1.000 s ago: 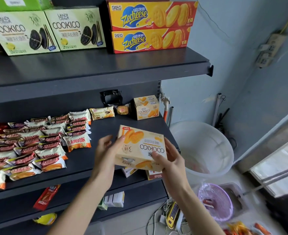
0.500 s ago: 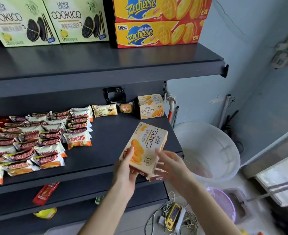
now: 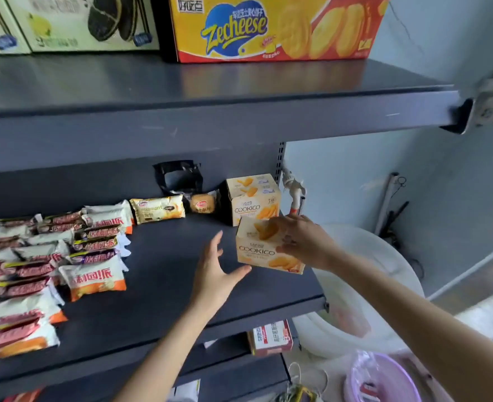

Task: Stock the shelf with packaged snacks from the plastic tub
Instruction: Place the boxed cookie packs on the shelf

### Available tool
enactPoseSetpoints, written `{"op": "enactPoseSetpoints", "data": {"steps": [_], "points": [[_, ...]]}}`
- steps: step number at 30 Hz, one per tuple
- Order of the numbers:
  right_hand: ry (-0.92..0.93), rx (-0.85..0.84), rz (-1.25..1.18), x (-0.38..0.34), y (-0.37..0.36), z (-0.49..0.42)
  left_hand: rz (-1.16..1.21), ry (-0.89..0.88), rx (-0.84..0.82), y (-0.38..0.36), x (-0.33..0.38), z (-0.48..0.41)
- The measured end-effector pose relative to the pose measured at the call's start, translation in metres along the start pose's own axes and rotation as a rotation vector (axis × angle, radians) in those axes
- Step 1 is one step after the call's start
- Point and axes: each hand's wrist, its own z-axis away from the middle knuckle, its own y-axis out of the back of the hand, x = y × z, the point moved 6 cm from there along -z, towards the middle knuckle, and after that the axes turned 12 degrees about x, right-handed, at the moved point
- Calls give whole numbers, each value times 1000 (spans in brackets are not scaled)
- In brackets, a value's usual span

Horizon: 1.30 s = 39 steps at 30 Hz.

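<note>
A cream and orange Cookico box [image 3: 264, 250] stands on the right part of the dark middle shelf [image 3: 164, 288], just in front of a second Cookico box [image 3: 254, 198] at the back. My right hand [image 3: 300, 240] grips the front box from its top and right side. Beside the box's left edge, my left hand [image 3: 213, 271] is off it, fingers spread, thumb near its lower corner. The white plastic tub [image 3: 390, 274] sits on the floor to the right of the shelf, below my right arm.
Rows of wrapped snack cakes [image 3: 48, 265] fill the shelf's left half, with two more packs [image 3: 158, 210] at the back. A Zecheese box [image 3: 271, 27] stands on the upper shelf. A red and white box [image 3: 271, 338] lies on the lower shelf. A lavender basket [image 3: 384, 378] is on the floor.
The Cookico box went from held in both hands in front of the shelf to standing on the shelf. My left hand has let go; my right still holds it.
</note>
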Motion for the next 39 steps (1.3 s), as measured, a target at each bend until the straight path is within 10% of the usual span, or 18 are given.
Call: {"op": "enactPoseSetpoints", "data": {"steps": [6, 22, 39], "points": [[184, -151, 164, 37, -53, -53, -41, -113, -100, -56, -43, -69], [261, 198, 417, 62, -84, -94, -5, -290, 304, -91, -50, -122], [171, 290, 479, 72, -98, -107, -142, -246, 323, -102, -65, -126]]}}
